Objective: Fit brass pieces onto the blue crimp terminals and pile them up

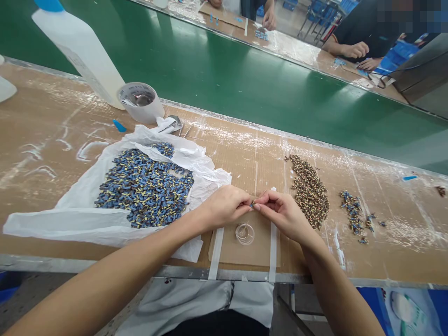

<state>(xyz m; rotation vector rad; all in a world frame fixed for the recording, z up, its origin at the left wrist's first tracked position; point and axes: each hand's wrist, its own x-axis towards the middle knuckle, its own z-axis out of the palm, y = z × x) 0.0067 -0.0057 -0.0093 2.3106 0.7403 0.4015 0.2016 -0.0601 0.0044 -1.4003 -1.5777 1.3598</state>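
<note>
My left hand (226, 205) and my right hand (280, 210) meet above the cardboard-covered bench, fingers pinched together on one tiny blue part (252, 203) held between them. Just below the hands a small clear round dish (244, 233) sits on a taped cardboard patch. To the left, a large heap of blue and yellow parts (145, 186) lies on a white plastic bag (70, 214). To the right lies a brownish pile of small parts (310, 191), and beyond it a smaller blue cluster (353, 212).
A white bottle with a blue cap (82, 49) and a roll of tape (140, 102) stand at the back left. A green conveyor belt (245, 79) runs behind the bench. Other people's hands (355, 49) work on the far side. The bench's metal edge (175, 270) is nearest me.
</note>
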